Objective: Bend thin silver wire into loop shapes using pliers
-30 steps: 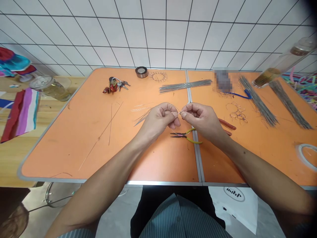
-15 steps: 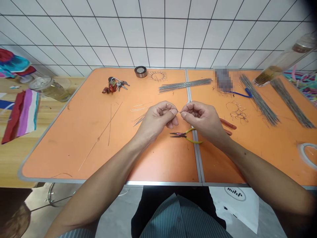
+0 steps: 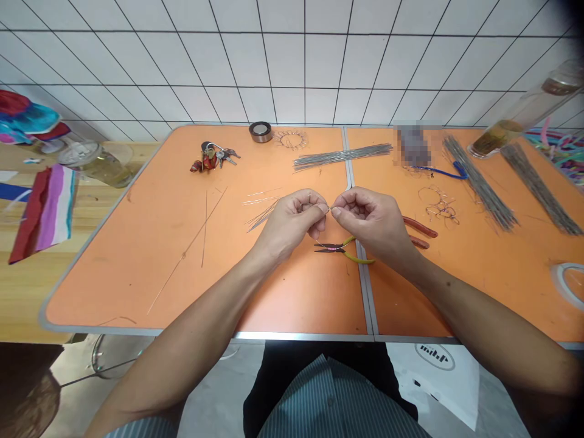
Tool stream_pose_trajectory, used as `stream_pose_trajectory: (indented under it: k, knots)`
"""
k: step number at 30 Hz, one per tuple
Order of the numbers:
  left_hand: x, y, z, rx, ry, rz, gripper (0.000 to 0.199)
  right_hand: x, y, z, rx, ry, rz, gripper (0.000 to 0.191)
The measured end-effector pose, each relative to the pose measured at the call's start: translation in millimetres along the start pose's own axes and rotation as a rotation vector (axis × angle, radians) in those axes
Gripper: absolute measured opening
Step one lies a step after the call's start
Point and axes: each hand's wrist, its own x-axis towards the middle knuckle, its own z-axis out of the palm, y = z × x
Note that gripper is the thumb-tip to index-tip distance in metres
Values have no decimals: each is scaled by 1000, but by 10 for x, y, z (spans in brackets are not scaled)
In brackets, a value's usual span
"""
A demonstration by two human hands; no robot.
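A white grid-tiled wall is seen behind an orange folding table with a metal edge and a central seam. A glass bottle is held up at the far right of the view, and a glass jar stands on a wooden surface beyond the table's left side. On the orange top are laid a roll of tape, a bunch of keys, bundles of straight steel wire and a tangle of bent wire shapes. Red-handled pliers are placed beside the right hand, while yellow-handled needle-nose pliers lie just below the gap between the hands. Loose wire strands are scattered near the left hand. Both hands are raised over the table's centre, with fingers curled and thumbs pinched on a fine wire. Its long axis appears to run crosswise between the fingertips. A small bent loop is seen at the left hand, which is nearer to it; the remainder is hidden by the fingers.
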Motion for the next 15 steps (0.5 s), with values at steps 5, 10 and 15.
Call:
stream_pose_trajectory:
  k: [5, 10, 15]
  knots:
    - [-1, -10, 5, -24, 12, 16, 10, -11, 27, 13, -46, 20, -32, 3]
    - [-6, -12, 16, -28, 29, 24, 11, -24, 20, 16, -96, 21, -82, 5]
    - [-11, 5, 24, -43, 15, 40, 11, -31, -2, 11, -107, 16, -100, 7]
